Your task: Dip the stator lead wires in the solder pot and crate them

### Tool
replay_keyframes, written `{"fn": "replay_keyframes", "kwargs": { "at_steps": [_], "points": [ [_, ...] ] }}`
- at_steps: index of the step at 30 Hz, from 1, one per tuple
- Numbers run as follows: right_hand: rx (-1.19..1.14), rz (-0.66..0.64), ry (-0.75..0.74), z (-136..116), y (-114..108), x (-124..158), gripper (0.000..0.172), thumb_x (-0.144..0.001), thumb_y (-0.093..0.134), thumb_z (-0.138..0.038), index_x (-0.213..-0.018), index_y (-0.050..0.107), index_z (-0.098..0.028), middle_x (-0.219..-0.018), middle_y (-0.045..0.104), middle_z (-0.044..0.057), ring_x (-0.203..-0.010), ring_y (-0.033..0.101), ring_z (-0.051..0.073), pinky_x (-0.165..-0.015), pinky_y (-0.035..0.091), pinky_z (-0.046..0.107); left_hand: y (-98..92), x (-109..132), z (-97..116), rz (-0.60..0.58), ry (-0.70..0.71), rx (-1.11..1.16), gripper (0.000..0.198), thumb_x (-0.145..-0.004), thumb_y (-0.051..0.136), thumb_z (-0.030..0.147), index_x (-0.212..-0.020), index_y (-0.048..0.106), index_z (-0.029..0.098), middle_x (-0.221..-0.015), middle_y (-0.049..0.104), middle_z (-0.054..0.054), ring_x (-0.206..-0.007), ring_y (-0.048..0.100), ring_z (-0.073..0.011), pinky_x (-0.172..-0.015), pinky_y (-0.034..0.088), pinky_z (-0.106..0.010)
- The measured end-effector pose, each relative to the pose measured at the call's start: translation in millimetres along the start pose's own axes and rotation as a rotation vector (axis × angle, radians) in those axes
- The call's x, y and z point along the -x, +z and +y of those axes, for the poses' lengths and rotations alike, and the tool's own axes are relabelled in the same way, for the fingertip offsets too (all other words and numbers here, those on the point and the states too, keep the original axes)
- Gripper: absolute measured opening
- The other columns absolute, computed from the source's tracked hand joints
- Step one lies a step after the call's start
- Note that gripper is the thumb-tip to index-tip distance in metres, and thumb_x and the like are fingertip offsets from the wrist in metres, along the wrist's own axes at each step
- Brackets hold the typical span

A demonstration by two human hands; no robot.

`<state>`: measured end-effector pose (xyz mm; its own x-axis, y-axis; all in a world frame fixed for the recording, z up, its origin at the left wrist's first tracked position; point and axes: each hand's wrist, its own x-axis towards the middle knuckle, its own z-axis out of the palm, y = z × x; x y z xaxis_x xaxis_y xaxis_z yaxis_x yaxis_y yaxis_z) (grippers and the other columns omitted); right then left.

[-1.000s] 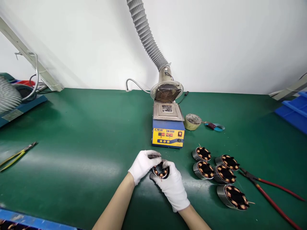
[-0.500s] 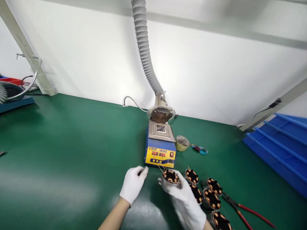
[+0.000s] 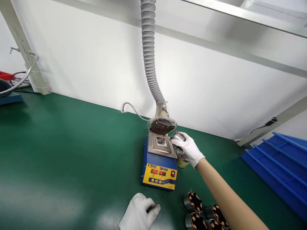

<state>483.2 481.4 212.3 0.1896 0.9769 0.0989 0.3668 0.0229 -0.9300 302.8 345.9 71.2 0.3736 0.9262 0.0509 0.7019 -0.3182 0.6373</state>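
My right hand [image 3: 188, 147], in a white glove, is closed around a motor stator [image 3: 178, 137]. The stator has a metal casing and is tilted on its side at the right edge of the solder pot [image 3: 159, 174]. Below this hand stands a yellowish cup [image 3: 182, 159] with grey matter inside, partly hidden by the glove. My left hand [image 3: 140, 212], also gloved, is on the green table in front of the pot, fingers curled and thumb against them; nothing shows in it. More stators [image 3: 193, 202] with copper windings stand at the lower right, some hidden by my right forearm.
A grey ribbed exhaust hose [image 3: 150, 54] comes down to a round hood [image 3: 162, 124] behind the solder pot. Blue plastic trays [image 3: 275, 169] lean at the right. A beige post [image 3: 26, 48] and a bent metal tube [image 3: 30, 68] are at the left. The white wall bounds the table's back.
My right hand has carried the stator forward from in front of the pot to its right rear side and tipped it. My left hand sits lower in view. The pliers have gone out of sight.
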Motion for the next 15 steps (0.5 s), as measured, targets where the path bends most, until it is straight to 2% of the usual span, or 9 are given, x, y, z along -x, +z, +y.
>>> {"fn": "replay_keyframes", "kwargs": {
  "at_steps": [3, 5, 9, 15],
  "points": [
    [0.059, -0.023, -0.024, 2, 5, -17, 0.045, -0.053, 0.071, -0.028, -0.094, 0.056, -0.015, -0.089, 0.066, 0.006, -0.08, 0.062, 0.02, -0.073, 0.049, 0.032, 1.4, -2, -1, -0.012, 0.016, -0.003, 0.026, -0.08, 0.052, 0.025, -0.056, 0.061, 0.018, -0.056, 0.063, -0.004, -0.064, 0.059, -0.0169, -0.057, 0.038, -0.024],
    [0.105, -0.038, -0.025, 2, 7, -22, 0.046, -0.054, 0.071, -0.028, -0.096, 0.057, -0.015, -0.091, 0.067, 0.006, -0.084, 0.062, 0.021, -0.077, 0.048, 0.033, -0.7, -4, 0, -0.023, 0.022, -0.005, 0.026, -0.079, 0.053, 0.024, -0.055, 0.062, 0.018, -0.056, 0.064, -0.004, -0.063, 0.059, -0.0172, -0.057, 0.038, -0.024],
    [0.194, -0.048, -0.019, -2, 10, -23, 0.05, -0.056, 0.072, -0.028, -0.102, 0.057, -0.015, -0.094, 0.067, 0.007, -0.085, 0.062, 0.022, -0.078, 0.048, 0.033, -5.0, -4, 2, -0.021, 0.025, 0.014, 0.026, -0.078, 0.054, 0.024, -0.054, 0.062, 0.019, -0.055, 0.064, -0.005, -0.061, 0.059, -0.0179, -0.056, 0.039, -0.025],
    [0.293, -0.045, -0.021, -4, 16, -20, 0.046, -0.058, 0.071, -0.028, -0.101, 0.06, -0.015, -0.091, 0.068, 0.006, -0.082, 0.063, 0.021, -0.074, 0.048, 0.031, -2.4, -3, -1, 0.012, 0.067, 0.02, 0.022, -0.077, 0.055, 0.024, -0.058, 0.065, 0.02, -0.056, 0.064, -0.003, -0.06, 0.058, -0.0162, -0.055, 0.04, -0.024]
  ]
}}
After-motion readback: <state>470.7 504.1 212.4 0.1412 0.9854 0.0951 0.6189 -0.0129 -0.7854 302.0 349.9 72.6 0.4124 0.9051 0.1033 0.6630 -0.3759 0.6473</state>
